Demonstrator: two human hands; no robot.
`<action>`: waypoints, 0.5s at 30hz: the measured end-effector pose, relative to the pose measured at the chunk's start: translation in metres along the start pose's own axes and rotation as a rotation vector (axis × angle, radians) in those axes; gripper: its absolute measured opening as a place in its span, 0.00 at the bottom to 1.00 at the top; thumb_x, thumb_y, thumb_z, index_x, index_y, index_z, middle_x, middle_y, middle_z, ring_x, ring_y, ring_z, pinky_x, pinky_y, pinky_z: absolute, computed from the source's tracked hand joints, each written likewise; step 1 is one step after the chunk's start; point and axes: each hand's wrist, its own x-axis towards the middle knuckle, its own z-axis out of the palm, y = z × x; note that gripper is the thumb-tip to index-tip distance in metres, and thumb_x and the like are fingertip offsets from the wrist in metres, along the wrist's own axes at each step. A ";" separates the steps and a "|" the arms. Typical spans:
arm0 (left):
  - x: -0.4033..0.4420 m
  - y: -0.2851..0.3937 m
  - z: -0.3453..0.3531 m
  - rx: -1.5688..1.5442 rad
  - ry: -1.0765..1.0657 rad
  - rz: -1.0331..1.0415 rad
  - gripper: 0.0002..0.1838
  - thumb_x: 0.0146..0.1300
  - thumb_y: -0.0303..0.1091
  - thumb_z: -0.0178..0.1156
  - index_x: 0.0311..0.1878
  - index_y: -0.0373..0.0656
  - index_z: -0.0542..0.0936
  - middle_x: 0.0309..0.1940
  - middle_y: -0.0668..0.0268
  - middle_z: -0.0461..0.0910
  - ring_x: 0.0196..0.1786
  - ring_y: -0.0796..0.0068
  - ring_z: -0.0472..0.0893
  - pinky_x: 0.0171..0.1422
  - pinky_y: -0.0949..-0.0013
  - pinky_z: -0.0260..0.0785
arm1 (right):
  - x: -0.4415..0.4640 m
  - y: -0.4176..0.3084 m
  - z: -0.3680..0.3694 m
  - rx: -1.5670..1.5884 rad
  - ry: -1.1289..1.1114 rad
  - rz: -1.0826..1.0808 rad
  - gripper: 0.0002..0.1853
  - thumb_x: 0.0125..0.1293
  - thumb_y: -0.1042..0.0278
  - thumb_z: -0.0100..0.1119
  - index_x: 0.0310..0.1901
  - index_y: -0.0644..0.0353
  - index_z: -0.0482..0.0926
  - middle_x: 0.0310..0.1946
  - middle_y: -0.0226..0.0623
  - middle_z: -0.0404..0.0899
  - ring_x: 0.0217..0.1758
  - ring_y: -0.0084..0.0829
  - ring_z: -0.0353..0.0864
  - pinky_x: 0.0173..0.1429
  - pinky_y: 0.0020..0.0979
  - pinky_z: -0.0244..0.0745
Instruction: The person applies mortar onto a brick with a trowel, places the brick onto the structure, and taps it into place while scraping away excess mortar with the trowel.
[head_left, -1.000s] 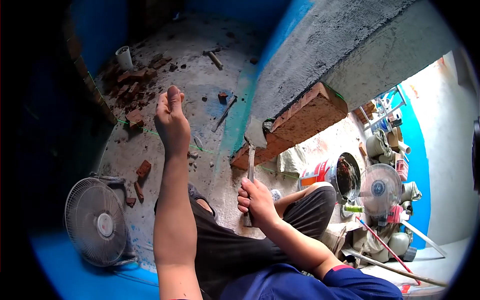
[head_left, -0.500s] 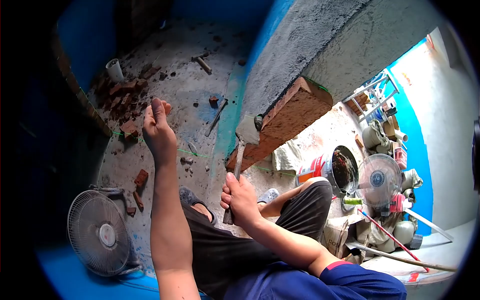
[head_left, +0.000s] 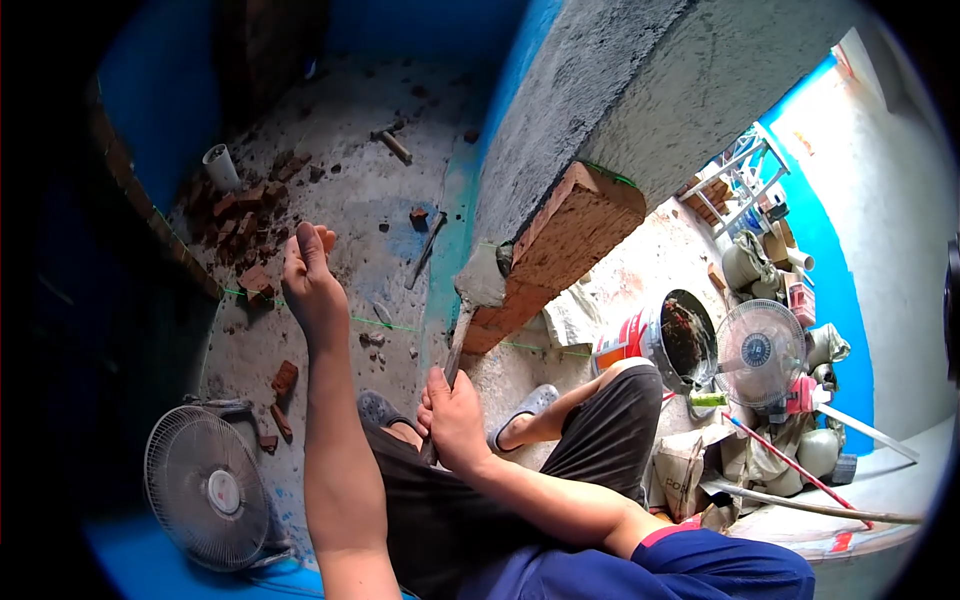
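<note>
In the head view my right hand is wrapped round the handle of a trowel. Its grey blade is up by the end of a red brick course under a grey plastered wall section; whether they touch I cannot tell. A small dark lump sits between blade and brick. Farther left, my left hand is raised above the floor with its fingers curled and thumb laid over them. The inside of that hand is hidden.
Broken bricks and a white pipe piece lie far left; a hammer lies beyond. Green string crosses the floor. Fans stand left and right, beside a bucket. A ladder is behind.
My right hand has shifted left and slightly down with the trowel, whose blade has moved left along the brick end. My left hand keeps its curled shape. The view has shifted slightly.
</note>
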 end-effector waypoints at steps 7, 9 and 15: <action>0.002 0.005 0.001 0.001 0.009 -0.024 0.25 0.77 0.52 0.45 0.47 0.35 0.77 0.42 0.62 0.79 0.48 0.73 0.78 0.58 0.71 0.67 | -0.008 -0.008 -0.011 -0.073 -0.057 -0.105 0.10 0.77 0.60 0.50 0.41 0.55 0.63 0.24 0.26 0.64 0.18 0.17 0.62 0.21 0.23 0.59; 0.001 0.006 0.002 0.016 0.013 -0.030 0.26 0.77 0.53 0.45 0.46 0.36 0.77 0.41 0.63 0.79 0.48 0.73 0.78 0.58 0.70 0.67 | -0.019 -0.017 -0.025 -0.231 -0.059 -0.175 0.09 0.77 0.61 0.51 0.43 0.55 0.63 0.24 0.26 0.65 0.17 0.16 0.61 0.20 0.22 0.59; -0.005 0.003 0.013 0.035 0.009 -0.029 0.26 0.76 0.54 0.46 0.44 0.37 0.77 0.40 0.64 0.78 0.46 0.73 0.77 0.58 0.69 0.67 | -0.089 -0.097 -0.073 -0.474 -0.134 -0.294 0.07 0.75 0.65 0.53 0.42 0.57 0.69 0.22 0.21 0.67 0.20 0.13 0.63 0.23 0.19 0.59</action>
